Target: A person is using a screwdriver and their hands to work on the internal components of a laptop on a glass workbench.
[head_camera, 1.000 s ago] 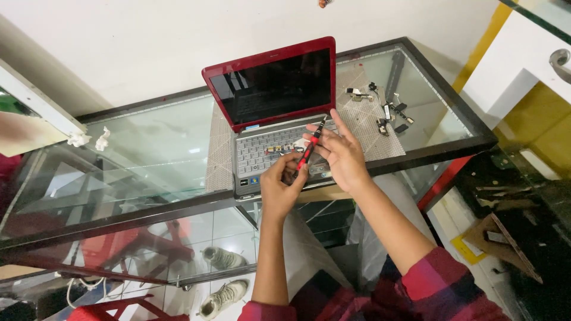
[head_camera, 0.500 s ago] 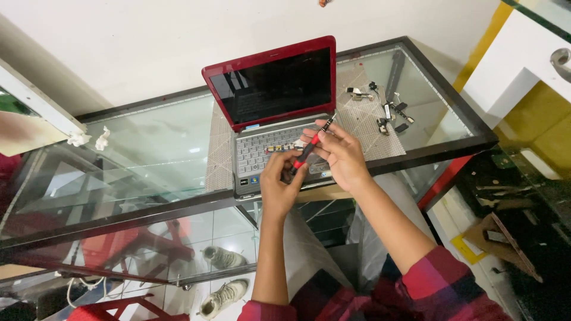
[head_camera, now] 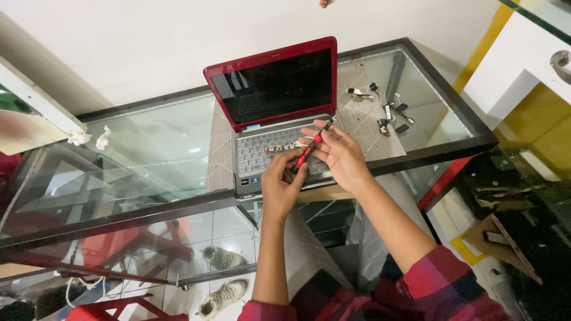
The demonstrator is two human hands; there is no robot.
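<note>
Hands meet over the keyboard of an open red laptop (head_camera: pixel 279 113) standing on a glass surface (head_camera: pixel 148 148): the left hand (head_camera: pixel 282 187) has its fingers closed round the lower end of a red-and-black screwdriver (head_camera: pixel 309 150), while the right hand (head_camera: pixel 339 156) pinches the upper part of the same tool between thumb and fingertips, the other fingers spread loosely. The screwdriver lies tilted just above the keys, and a scatter of small dark parts (head_camera: pixel 383 110) sits on a mat (head_camera: pixel 369 128) to the laptop's right.
</note>
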